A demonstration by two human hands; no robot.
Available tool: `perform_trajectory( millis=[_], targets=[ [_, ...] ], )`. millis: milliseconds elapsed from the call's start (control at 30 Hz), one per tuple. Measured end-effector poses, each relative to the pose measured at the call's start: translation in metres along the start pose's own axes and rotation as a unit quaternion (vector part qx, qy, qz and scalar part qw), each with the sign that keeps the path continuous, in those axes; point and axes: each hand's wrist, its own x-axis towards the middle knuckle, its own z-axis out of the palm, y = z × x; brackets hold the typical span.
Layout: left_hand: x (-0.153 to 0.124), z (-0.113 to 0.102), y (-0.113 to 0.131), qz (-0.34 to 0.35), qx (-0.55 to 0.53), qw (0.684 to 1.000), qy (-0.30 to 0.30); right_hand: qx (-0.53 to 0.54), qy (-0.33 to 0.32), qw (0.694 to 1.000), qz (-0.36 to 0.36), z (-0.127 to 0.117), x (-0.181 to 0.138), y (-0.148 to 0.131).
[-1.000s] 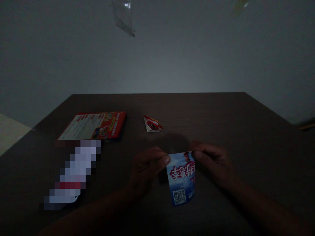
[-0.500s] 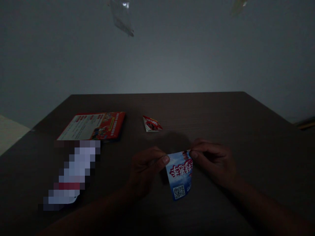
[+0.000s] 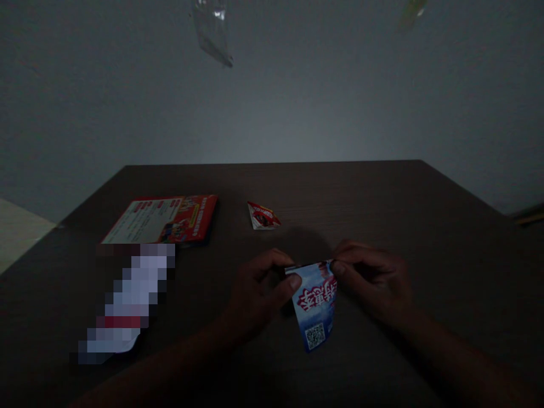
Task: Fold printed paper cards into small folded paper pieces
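A blue printed leaflet (image 3: 317, 306), with red lettering and a QR code, is held up between my two hands just above the table. My left hand (image 3: 263, 292) pinches its upper left corner, the thumb lying on the printed face. At the upper right corner, the thumb and fingers of my right hand (image 3: 374, 277) grip the leaflet's top edge. The sheet hangs down slightly curved toward me. Beyond my hands, a small folded red-and-white paper (image 3: 263, 217) stands on the table.
To the left lies a stack of red-and-white printed sheets (image 3: 159, 220). A pixelated pale item (image 3: 127, 306) is nearer me. The dark wooden table (image 3: 340, 192) meets a grey wall (image 3: 297, 102), where a clear plastic bag (image 3: 213, 31) hangs.
My left thumb has slid a little inward over the leaflet's face, and its top edge now shows a narrow fold or second layer. My right hand keeps its pinch.
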Motion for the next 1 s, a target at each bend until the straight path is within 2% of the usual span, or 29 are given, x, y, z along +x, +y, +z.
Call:
perform_trajectory(
  millis=[67,167,300,533,767,1000],
  targets=[
    [0.001,0.000,0.003,0.000,0.013,1.000,0.001,-0.016,-0.017,1.000,-0.015,0.000,0.001,-0.003],
    [0.003,0.003,0.008,0.042,0.027,0.999,0.007,-0.037,-0.037,0.997,-0.056,0.002,0.002,-0.008],
    [0.006,0.008,0.013,0.120,0.038,0.992,-0.002,-0.064,-0.036,0.990,-0.123,0.006,0.004,-0.010],
    [0.005,0.006,0.016,0.192,0.051,0.980,0.014,-0.105,-0.025,0.974,-0.198,0.012,0.006,-0.012],
    [0.003,0.006,0.012,0.238,0.058,0.969,0.037,-0.155,0.002,0.958,-0.243,0.013,0.007,-0.018],
    [0.007,0.005,0.017,0.315,0.122,0.940,0.041,-0.249,-0.028,0.928,-0.277,0.003,0.005,-0.022]
  ],
)
